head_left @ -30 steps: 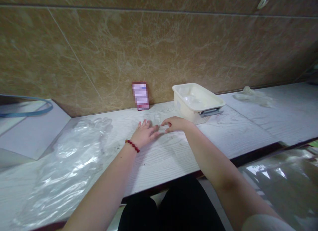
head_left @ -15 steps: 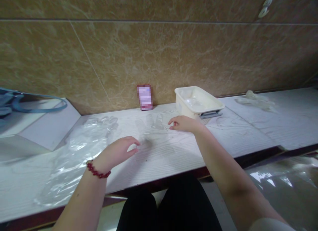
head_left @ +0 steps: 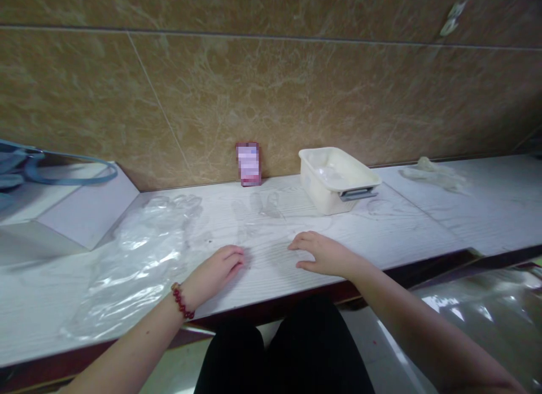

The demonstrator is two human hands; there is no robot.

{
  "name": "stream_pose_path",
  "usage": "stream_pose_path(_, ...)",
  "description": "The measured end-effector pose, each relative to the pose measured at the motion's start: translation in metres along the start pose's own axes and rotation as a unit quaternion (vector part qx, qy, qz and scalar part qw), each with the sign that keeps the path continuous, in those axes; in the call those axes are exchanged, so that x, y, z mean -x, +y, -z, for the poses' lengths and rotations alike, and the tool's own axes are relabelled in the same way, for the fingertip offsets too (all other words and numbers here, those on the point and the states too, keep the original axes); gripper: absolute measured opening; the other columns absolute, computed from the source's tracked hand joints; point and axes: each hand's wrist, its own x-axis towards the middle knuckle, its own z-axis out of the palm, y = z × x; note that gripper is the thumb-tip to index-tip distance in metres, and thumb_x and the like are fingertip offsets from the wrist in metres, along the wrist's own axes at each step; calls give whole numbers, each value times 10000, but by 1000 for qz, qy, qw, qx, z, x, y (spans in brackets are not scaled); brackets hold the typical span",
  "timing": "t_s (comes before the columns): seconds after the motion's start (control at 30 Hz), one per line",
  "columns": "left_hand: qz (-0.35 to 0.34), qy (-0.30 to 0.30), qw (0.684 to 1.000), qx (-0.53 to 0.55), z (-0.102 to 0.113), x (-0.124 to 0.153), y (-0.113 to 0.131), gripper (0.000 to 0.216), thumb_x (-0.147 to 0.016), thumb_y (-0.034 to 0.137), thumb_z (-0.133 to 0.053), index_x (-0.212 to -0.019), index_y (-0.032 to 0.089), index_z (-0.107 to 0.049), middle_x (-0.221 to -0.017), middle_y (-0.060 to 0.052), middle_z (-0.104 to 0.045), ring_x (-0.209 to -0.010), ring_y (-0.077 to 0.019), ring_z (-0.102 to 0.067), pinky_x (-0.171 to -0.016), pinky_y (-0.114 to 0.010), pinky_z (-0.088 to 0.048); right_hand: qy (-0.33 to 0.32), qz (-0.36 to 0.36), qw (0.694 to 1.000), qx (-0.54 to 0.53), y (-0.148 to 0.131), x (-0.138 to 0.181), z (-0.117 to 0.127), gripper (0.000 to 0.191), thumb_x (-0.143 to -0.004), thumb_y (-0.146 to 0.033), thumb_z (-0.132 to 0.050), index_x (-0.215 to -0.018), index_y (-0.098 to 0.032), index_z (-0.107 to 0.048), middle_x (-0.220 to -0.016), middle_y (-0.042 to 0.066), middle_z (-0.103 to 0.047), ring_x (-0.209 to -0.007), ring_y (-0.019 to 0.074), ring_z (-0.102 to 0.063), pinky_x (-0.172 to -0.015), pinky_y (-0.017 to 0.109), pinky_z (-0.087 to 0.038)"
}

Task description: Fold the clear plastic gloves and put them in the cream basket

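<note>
at the far left, a blue strap [head_left: 70,182] lay over a white box [head_left: 84,213], which stood on the pale, wood-grained table [head_left: 271,281] near the brown marbled wall [head_left: 212,95]. to the right of this box there was a flat, shiny pile of clear plastic gloves [head_left: 135,264], with the finger shapes pointing toward the wall.

next came the left hand [head_left: 218,272], with a red bead bracelet [head_left: 183,301] at its wrist. its fingers were bent and the thumb was close to them, so the gap was small; i could not tell if they touched each other or pinched something thin.

farther along, a small blurred panel [head_left: 249,163] with a red edge leaned upright against the wall. in front of it, a thin clear glove [head_left: 271,205] lay flat on the table, beyond both hands and apart from them; its outline was faint.

the right hand [head_left: 324,255] was above the table, with thumb and fingers well parted, and nothing was visible in its grip. behind this hand stood a cream tub [head_left: 326,193] with a grey handle [head_left: 358,194] and some clear plastic inside. at the right, a crumpled translucent film [head_left: 438,175] lay near the wall.
</note>
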Motion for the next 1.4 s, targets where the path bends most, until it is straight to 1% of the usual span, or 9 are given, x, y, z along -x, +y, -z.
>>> stream_pose_path(0.23, 119, 65, 987, 83, 20, -11, 7, 206, -835, 316, -334, -915, 186, -472, -893, -51, -590, -814, -152, -566, -743, -314, -453, 77, 8, 997, -8, 8, -10, -14, 492, -645, -347, -633, -1106, -225, -511, -1115, 62, -509, -1038, 190, -442, -889, 334, -362)
stream_pose_path(0.37, 157, 85, 974, 140, 29, -21, 4, 186, -832, 355, -328, -856, 193, -418, -861, -43, -600, -708, -143, -587, -677, -319, -467, 135, -27, 990, -39, 23, -33, -12, 309, -689, -280, -585, -983, -188, -560, -1014, 65, -562, -982, 167, -487, -867, 320, -375)
stream_pose_path(0.43, 181, 94, 961, 188, 28, -28, 0, 191, -828, 373, -327, -837, 193, -389, -905, -50, -598, -644, -127, -589, -638, -322, -481, 131, -58, 988, -54, 28, -45, -7, 196, -713, -263, -550, -889, -182, -578, -949, 54, -586, -923, 153, -517, -827, 300, -395)
stream_pose_path(0.6, 223, 153, 894, 358, 26, -49, -10, 248, -793, 436, -367, -824, 190, -372, -897, -58, -586, -808, -166, -590, -564, -305, -516, 68, -137, 986, -68, 32, -72, 6, 130, -751, -270, -498, -815, -188, -575, -874, 29, -617, -832, 129, -550, -728, 238, -409)
stream_pose_path(0.73, 275, 205, 822, 455, 33, -69, -18, 265, -771, 437, -426, -876, 196, -387, -883, -66, -585, -835, -180, -590, -563, -304, -511, 67, -197, 976, -68, 39, -96, 5, 171, -793, -294, -432, -857, -183, -545, -814, 27, -631, -744, 117, -559, -650, 212, -398)
stream_pose_path(0.83, 296, 239, 791, 479, 35, -79, -24, 342, -736, 440, -491, -946, 185, -402, -959, -104, -581, -864, -176, -586, -593, -271, -492, 82, -233, 967, -68, 50, -114, -4, 190, -806, -311, -396, -877, -191, -525, -807, 20, -636, -671, 112, -555, -581, 205, -385)
stream_pose_path(1.07, 361, 243, 831, 346, 12, -96, -48, 559, -690, 358, -562, -1156, 155, -330, -836, -93, -632, -724, -154, -607, -507, -206, -427, 79, -329, 938, -72, 56, -141, -18, 227, -832, -305, -331, -970, -197, -474, -783, 23, -640, -600, 110, -558, -520, 204, -371)
stream_pose_path(1.23, 375, 220, 864, 253, -4, -109, -66, 575, -728, 311, -502, -1242, 208, -267, -714, -35, -633, -501, -114, -558, -444, -202, -392, 83, -370, 925, 24, 50, -150, -18, 273, -846, -318, -288, -991, -191, -482, -889, 95, -620, -786, 188, -583, -613, 274, -402)
stream_pose_path(1.4, 388, 211, 881, 168, -2, -114, -72, 555, -752, 280, -462, -1270, 217, -275, -690, -21, -637, -500, -117, -556, -494, -217, -402, 71, -391, 916, 52, 55, -157, -24, 294, -841, -335, -301, -1000, -184, -496, -940, 121, -604, -871, 227, -571, -662, 324, -417)
